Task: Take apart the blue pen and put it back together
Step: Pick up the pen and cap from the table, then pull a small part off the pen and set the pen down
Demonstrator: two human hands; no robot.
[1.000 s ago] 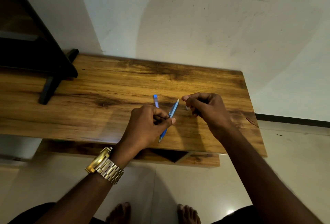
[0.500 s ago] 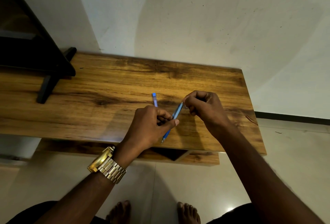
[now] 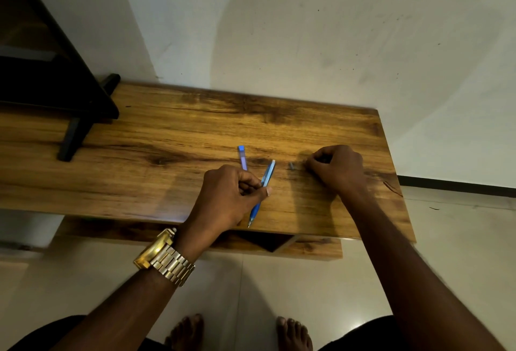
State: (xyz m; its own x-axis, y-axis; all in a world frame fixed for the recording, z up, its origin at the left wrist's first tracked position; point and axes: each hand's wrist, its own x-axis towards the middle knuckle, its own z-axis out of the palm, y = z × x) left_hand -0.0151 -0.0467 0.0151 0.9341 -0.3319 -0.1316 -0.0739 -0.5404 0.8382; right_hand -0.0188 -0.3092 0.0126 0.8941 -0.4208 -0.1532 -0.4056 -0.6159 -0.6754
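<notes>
Blue pen barrel [image 3: 264,187] sits in the left hand [image 3: 229,199], in the only view, the head camera looking down. The thumb and curled fingers pinch it about midway along, so its far end angles up and to the right while its metal tip points toward the near edge of the counter [image 3: 167,132]. A second blue piece [image 3: 242,157], thin and straight with a brighter blue far end, sticks out past the far side of the same hand; whether the fingers hold it or it lies on the wood cannot be told.

The right hand [image 3: 333,167] is well to the right of the barrel, knuckles up, its fingers curled down with the tips at the counter surface. Whether they pinch anything is hidden. Just left of those fingertips lies a small grey part [image 3: 292,166] on the wood, apart from both hands.

A gold watch [image 3: 164,257] is on the left wrist. At the far left of the counter stands a dark stand [image 3: 75,130] with a slanted leg. A pale wall [image 3: 307,29] rises behind the counter, and two bare feet show on the tiled floor [image 3: 251,294] at the near edge.
</notes>
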